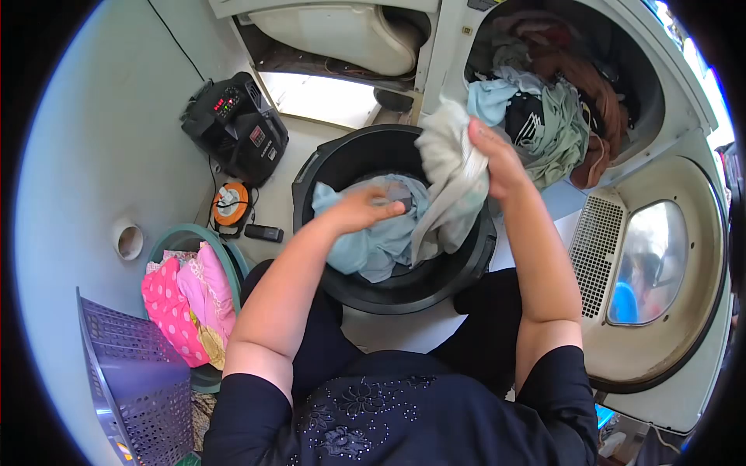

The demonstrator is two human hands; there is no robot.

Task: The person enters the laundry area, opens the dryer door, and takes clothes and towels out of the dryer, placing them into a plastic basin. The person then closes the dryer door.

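My right hand (497, 159) grips a bunched off-white garment (452, 167), lifted over the right side of a black tub (404, 299); its lower part hangs into the tub. My left hand (361, 211) is slightly blurred and hovers over the tub with its fingers stretched out and nothing in them. Beneath it, light blue clothes (365, 252) lie in a heap inside the tub, with a greyish piece among them. Whether the left fingertips touch the heap I cannot tell. Behind my right hand, a green garment (556, 128) spills at the opening of a dryer drum.
The dryer's round door (699, 287) hangs open at the right. Left of the tub stand a black speaker (237, 128), an orange cable reel (231, 203) and a green basin (233, 268) with pink cloth (167, 303). A purple basket (136, 373) is at lower left.
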